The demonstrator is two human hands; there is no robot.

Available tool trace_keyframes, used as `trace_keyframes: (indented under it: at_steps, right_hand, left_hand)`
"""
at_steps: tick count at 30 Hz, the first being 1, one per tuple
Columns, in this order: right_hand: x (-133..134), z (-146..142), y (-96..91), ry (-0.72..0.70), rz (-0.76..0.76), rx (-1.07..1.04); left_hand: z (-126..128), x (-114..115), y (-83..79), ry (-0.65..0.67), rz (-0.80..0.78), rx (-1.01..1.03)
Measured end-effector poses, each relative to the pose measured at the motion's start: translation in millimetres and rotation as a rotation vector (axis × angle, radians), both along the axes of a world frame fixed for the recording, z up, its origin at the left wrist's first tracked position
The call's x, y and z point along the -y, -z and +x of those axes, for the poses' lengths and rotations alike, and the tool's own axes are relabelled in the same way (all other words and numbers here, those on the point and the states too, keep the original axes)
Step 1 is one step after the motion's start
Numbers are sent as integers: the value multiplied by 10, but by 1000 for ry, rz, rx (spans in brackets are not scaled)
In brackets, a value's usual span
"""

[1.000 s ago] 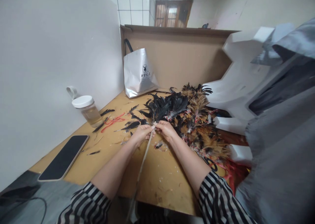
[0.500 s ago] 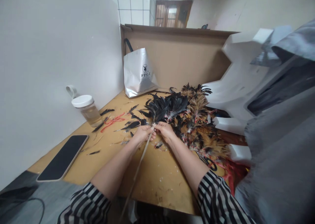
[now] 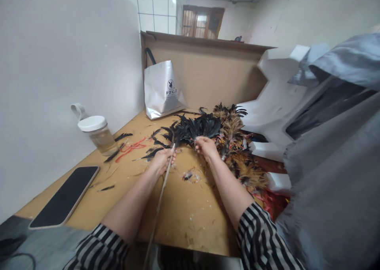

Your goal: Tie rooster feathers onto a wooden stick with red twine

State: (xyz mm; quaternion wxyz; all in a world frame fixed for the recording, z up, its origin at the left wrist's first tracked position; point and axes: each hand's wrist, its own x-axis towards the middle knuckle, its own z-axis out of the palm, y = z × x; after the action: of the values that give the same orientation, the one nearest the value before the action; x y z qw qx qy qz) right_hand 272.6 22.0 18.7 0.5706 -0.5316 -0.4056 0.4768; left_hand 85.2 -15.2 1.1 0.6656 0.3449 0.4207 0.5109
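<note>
My left hand [image 3: 164, 160] is closed around a long thin stick [image 3: 162, 197], which slants down to the table's front edge. Black feathers [image 3: 177, 135] fan out at the stick's upper end, just beyond my fingers. To the right, my right hand [image 3: 207, 147] is closed in a pinch at the lower edge of a pile of black feathers [image 3: 204, 125]. Whatever lies between its fingertips is too small to make out. Brown feather bunches [image 3: 234, 129] with red bits at their bases lie beside that pile. A small clump of feather scraps [image 3: 188, 176] rests between my forearms.
On the left stand a phone [image 3: 65, 197] and a white-lidded jar [image 3: 102, 137] of pale liquid. Red strips [image 3: 130, 149] and loose feathers lie nearby. A silver bag [image 3: 163, 92] leans at the back by a cardboard panel [image 3: 213, 68]. White foam [image 3: 255, 108] and grey cloth [image 3: 335, 175] border the right.
My hands were together at the stick's top; now they are apart. The right hand has moved right to the black feather pile, while the left has shifted slightly left with the stick.
</note>
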Motion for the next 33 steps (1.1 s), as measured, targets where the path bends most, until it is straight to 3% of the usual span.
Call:
trace_keyframes:
  at_steps: [2,4,8,11,17,23,33]
  right_hand:
    - [-141,193,-60,108,36,149]
    - [-274,384,-104,226,61,458]
    - [-451,618,-158,199,-91,1033]
    - [-503,594,-155,174,-223,1203]
    - [-556,433,-31,165,-333,1157]
    - [-659,576,93,245,-278,973]
    - [-660,689,188,271,-276,904]
  left_hand:
    - [-32,-31,2,-6,-30,28]
    - [-40,-41,4,-6,-38,48]
    - [-28,-33,20,24,-4,92]
    - [-27,-39,53,49,14,110]
    - [-28,-54,82,52,-17,106]
    - [-15,-28,61,64,-21,118]
    - [56,16,45,87,-30,83]
